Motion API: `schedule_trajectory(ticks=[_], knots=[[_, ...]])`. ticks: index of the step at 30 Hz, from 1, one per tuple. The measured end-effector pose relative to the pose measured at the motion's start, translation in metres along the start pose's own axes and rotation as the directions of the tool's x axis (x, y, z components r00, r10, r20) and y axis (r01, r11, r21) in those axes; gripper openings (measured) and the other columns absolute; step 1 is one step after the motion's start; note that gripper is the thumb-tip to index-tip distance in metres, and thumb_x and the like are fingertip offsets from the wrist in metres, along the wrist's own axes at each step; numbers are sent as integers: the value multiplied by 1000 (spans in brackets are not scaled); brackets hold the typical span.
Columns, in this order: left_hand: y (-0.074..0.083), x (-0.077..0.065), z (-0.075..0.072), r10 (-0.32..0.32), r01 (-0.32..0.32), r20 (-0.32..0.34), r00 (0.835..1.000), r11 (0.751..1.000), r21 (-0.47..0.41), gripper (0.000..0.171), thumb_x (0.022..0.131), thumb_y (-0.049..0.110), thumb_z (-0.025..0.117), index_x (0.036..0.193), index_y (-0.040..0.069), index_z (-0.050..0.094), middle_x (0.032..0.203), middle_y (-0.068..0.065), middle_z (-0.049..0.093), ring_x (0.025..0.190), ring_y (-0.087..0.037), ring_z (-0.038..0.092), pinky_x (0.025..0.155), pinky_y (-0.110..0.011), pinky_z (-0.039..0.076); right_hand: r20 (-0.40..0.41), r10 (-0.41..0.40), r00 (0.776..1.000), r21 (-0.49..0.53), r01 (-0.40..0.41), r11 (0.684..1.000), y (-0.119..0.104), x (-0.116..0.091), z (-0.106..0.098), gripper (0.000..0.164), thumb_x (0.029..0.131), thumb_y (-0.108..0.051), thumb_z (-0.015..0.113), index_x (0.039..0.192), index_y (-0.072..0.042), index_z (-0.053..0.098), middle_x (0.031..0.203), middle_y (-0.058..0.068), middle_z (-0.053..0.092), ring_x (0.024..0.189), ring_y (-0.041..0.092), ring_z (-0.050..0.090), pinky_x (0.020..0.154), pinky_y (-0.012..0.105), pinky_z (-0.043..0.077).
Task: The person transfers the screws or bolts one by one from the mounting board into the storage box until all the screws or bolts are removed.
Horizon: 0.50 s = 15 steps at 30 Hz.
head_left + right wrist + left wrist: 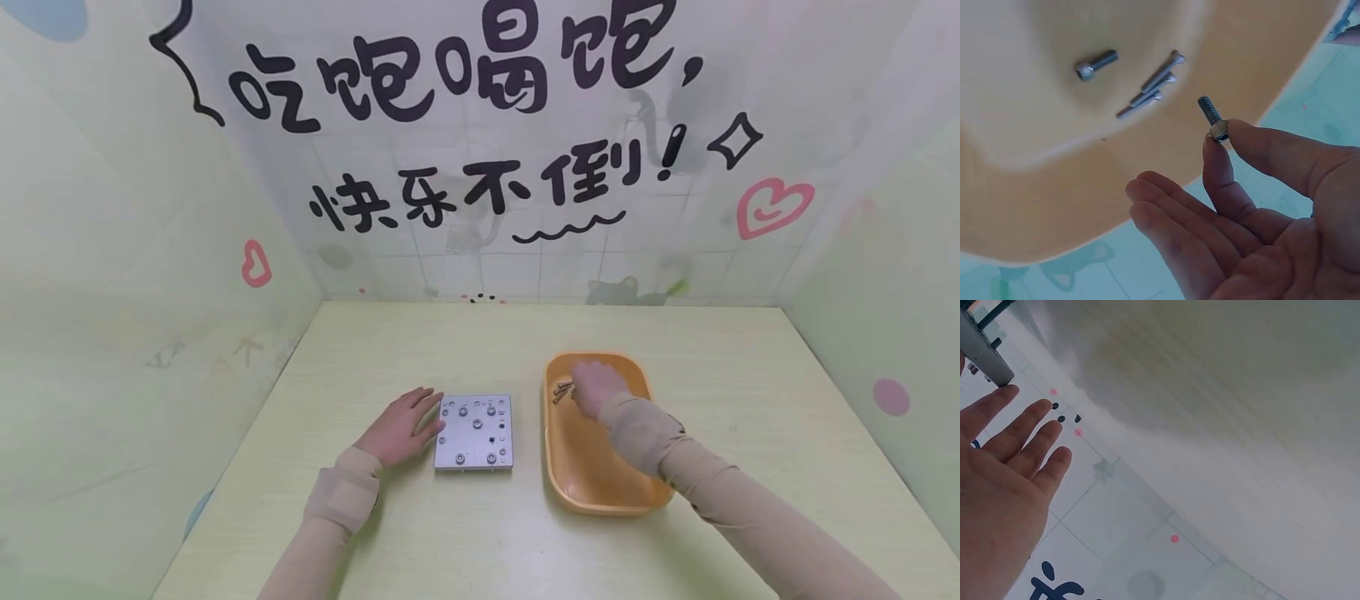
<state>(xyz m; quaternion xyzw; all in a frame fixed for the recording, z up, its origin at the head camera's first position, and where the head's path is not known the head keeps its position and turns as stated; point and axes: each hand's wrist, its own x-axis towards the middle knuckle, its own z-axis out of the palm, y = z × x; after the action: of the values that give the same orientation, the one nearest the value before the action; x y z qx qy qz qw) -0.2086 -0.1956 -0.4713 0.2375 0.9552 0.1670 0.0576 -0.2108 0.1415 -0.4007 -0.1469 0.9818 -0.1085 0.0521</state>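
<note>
A square metal plate [474,433] with several socket-head screws set in it lies on the table, near the middle. My left hand [403,427] is at its left edge with the fingers extended, and in the left wrist view a fingertip [1009,392] meets the plate's corner [991,362]. Screw shanks stick out from the plate's underside. Over the orange tray [600,507], my right hand [1260,225] pinches a short socket-head screw [1211,115] by its head, between thumb and index finger. Below it in the tray lie a thick short screw [1094,65] and several thinner, longer screws [1159,74].
The tray stands right of the plate, a narrow strip of table [528,433] between them. A printed wall covering [480,275] rises behind the table [420,350], with more panels on both sides.
</note>
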Motion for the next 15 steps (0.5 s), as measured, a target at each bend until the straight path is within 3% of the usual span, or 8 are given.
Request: schedule_trajectory(ticks=[3,8,15], knots=[[0,0,0,1,-1,-1,1000,1000,-6,56,102,35,51,147,2,43,151,-24,41,142,-45,34,117,-60,29,59,62,996,-12,-62,998,3,7,6,11,89,0,62,78,-2,63,73,10,65,64,23,59,60,39,55],[-1,0,1,4,-4,-2,1000,1000,-9,56,102,35,51,147,1,43,151,-24,41,142,-45,34,118,-60,29,134,99,986,-41,-94,995,8,10,12,9,89,-1,64,80,-2,63,74,10,64,65,22,56,58,36,52],[-2,1,2,-7,7,2,1000,1000,-6,57,102,36,51,147,3,43,152,-23,41,143,-45,34,118,-59,28,167,115,979,-41,-110,993,6,8,13,7,92,-2,62,86,0,65,74,9,63,64,19,53,55,31,46]])
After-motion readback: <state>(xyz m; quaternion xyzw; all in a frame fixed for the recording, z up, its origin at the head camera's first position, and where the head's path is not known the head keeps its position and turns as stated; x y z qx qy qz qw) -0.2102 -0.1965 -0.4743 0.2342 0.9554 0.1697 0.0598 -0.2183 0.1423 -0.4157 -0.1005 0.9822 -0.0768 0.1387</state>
